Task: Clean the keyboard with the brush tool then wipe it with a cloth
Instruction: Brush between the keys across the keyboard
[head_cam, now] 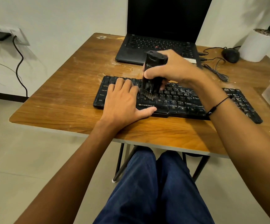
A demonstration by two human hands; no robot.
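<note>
Your right hand (171, 68) clenched one black bristled brush tool (153, 75); left fingers (124, 84) lay flat, released, on one dusty keyboard (187, 99).

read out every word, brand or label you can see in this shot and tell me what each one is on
"ZEBRONICS": front edge of the keyboard, below the space bar.
"Tab", "Caps Lock", "Shift", "Ctrl": its left-end keys.
"V", "B", "M": bottom letter row.
"Alt", "Ctrl": keys right of the space bar.
Brush tool marking: blurred, unreadable.
Laptop key legends: too small.

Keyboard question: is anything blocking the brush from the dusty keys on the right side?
Nothing visible does. The brush tool, held in the right hand, sits bristles-down on the keyboard. The left hand rests on the opposite end; the right-side keys lie uncovered.
</note>
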